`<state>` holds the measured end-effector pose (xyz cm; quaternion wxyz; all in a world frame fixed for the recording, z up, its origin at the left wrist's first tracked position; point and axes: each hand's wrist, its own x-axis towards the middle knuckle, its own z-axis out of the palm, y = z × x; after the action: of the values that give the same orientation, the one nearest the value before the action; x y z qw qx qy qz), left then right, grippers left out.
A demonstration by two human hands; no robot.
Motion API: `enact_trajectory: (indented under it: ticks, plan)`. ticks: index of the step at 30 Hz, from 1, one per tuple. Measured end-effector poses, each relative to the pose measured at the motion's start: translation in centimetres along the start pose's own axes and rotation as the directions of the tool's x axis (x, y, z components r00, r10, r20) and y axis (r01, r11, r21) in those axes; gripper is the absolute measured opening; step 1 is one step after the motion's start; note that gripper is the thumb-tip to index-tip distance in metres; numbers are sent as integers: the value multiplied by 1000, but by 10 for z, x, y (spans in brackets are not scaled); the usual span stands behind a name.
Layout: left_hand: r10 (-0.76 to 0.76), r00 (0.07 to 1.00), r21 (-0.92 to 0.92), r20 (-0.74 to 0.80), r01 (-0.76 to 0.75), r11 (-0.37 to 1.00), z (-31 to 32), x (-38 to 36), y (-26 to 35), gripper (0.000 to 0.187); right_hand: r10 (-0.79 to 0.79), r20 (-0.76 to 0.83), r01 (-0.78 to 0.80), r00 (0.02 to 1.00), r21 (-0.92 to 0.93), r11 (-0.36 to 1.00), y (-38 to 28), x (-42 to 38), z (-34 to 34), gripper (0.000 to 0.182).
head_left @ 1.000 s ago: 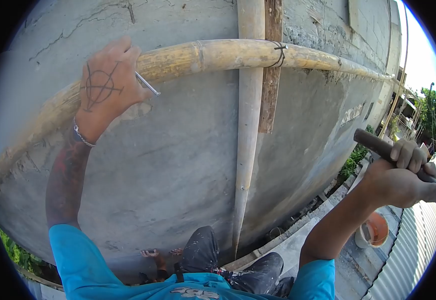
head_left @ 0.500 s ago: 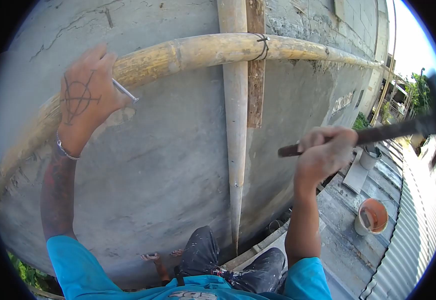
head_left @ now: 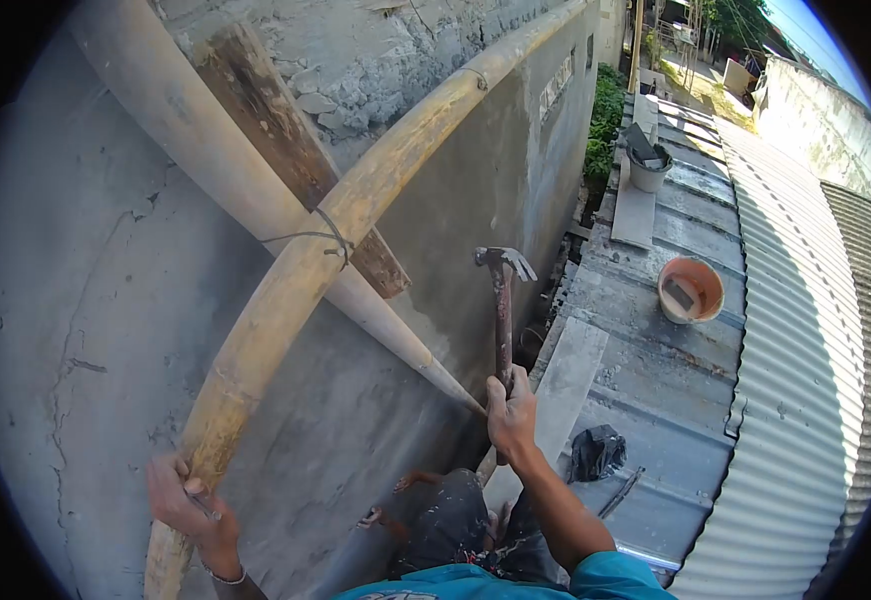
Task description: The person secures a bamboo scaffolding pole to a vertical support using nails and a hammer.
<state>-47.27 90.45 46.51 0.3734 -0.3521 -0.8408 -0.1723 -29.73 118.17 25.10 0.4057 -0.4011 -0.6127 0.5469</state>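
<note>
My left hand is closed at the lower part of the curved bamboo pole, with a nail pinched between its fingers. In my right hand is a claw hammer, held by its handle with the head pointing up. A dark tie is wound round the curved pole where it crosses a straight bamboo pole and a wooden board, in front of the grey wall.
Metal roofing lies below at the right, bearing an orange bucket, a grey bucket, a plank and a black plastic bag. Another person's hand shows at the bottom, beside my legs.
The view has swung to the right and down towards the roof. My right hand has brought the hammer down and in, closer to my body. My left hand still holds the nail, now lower in view.
</note>
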Motion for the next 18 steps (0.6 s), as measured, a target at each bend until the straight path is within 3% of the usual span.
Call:
enact_trajectory:
  ticks: [2, 3, 6, 7, 9, 10, 12, 13, 16, 17, 18]
  plan:
    - [-103, 982, -178, 160, 131, 975, -17, -2, -15, 53, 157, 78, -167, 984, 139, 976, -15, -17, -2, 26]
    - [-133, 964, -244, 231, 189, 951, -23, 5, -17, 51, 201, 151, -239, 968, 293, 926, -29, -24, -3, 21]
    - [-21, 937, -98, 349, 59, 993, -41, 30, -8, 50, 314, 172, -347, 934, 220, 912, -46, -39, -14, 22]
    - [24, 921, -43, 388, -8, 999, -47, 40, 1, 61, 201, 66, -202, 977, 12, 979, -50, -41, -12, 26]
    - [-139, 777, 138, 614, 68, 988, -59, 45, 12, 88, 260, 72, -258, 963, -29, 966, -68, -45, -11, 31]
    - [-144, 789, 157, 598, 61, 986, -55, 42, 8, 83, 297, 81, -293, 952, -51, 955, -82, -49, -7, 34]
    - [-164, 784, 198, 599, 53, 979, -48, 36, -5, 77, 285, 85, -292, 955, 97, 951, -105, -54, 7, 40]
    - [-171, 771, 208, 613, 51, 977, -45, 35, -8, 76, 267, 92, -282, 959, 258, 924, -130, -54, 14, 43]
    - [-184, 740, 205, 647, 63, 977, -44, 37, -10, 70, 218, 70, -212, 973, 639, 739, -151, -70, 36, 46]
    - [-185, 736, 198, 651, 71, 978, -42, 39, -10, 68, 134, -39, -69, 990, 697, 714, -156, -77, 52, 49]
    - [-178, 735, 194, 654, 64, 979, -42, 42, -11, 68, 171, 0, -126, 985, 675, 727, -150, -88, 66, 49]
